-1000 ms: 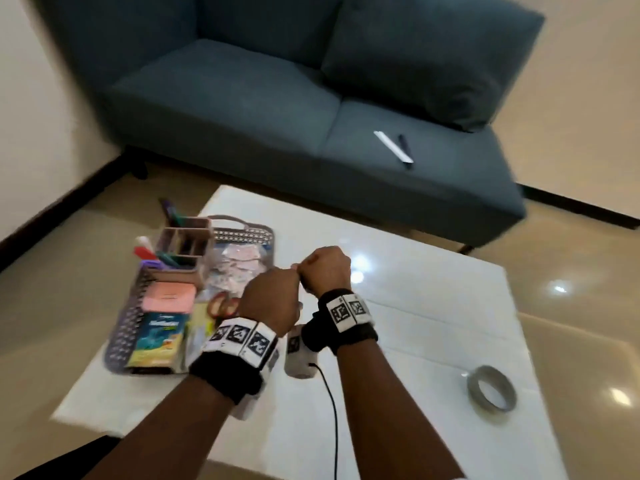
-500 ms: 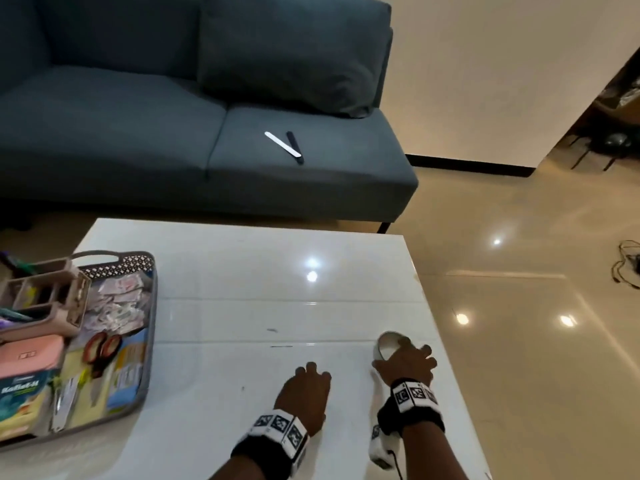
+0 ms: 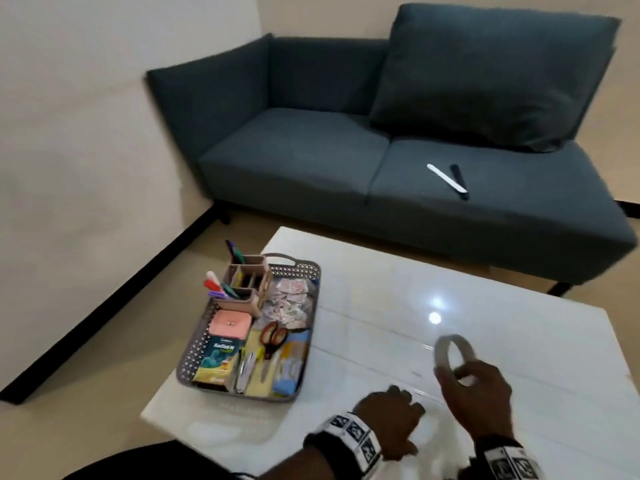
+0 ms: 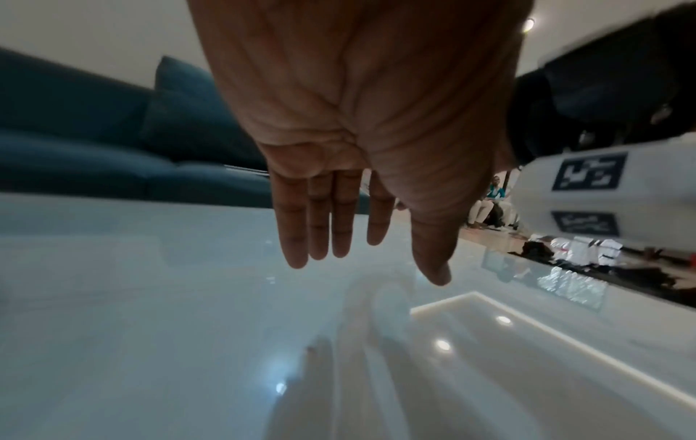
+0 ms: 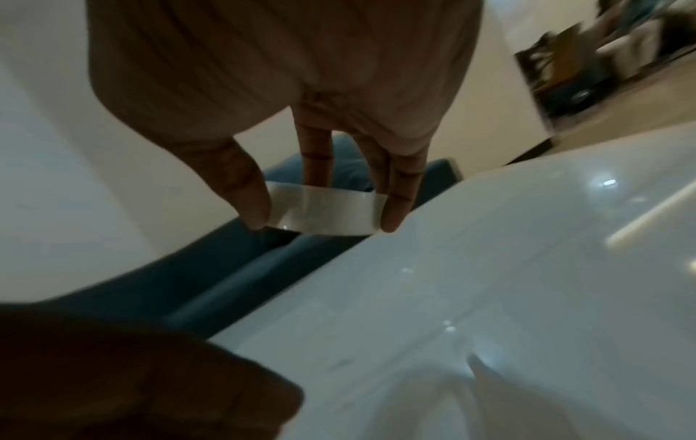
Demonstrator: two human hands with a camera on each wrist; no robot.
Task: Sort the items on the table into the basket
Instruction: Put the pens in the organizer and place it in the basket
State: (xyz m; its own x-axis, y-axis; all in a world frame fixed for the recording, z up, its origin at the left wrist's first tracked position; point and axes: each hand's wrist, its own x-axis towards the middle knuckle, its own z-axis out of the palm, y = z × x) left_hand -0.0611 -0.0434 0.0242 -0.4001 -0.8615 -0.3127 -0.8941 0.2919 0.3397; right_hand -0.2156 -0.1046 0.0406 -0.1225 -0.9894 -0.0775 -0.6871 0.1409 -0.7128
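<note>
A grey roll of tape (image 3: 450,355) is lifted above the white table (image 3: 381,306), pinched by my right hand (image 3: 474,393). The right wrist view has the thumb and fingers clamping the tape roll (image 5: 324,210) by its outer band. My left hand (image 3: 391,424) lies flat near the table's front edge, fingers straight (image 4: 324,226), holding nothing. The grey perforated basket (image 3: 311,327) sits at the table's left, well left of both hands, filled with a pen organiser, a pink box, packets, red scissors and a clipper.
A dark blue sofa (image 3: 311,150) stands beyond the table, with a white stick and a black pen (image 3: 450,180) on its right seat. The table surface between basket and hands is bare and glossy. Tiled floor lies to the left.
My right hand has lifted the tape roll off the table's right edge and carried it left. The head view has swung left, bringing the basket fully into view.
</note>
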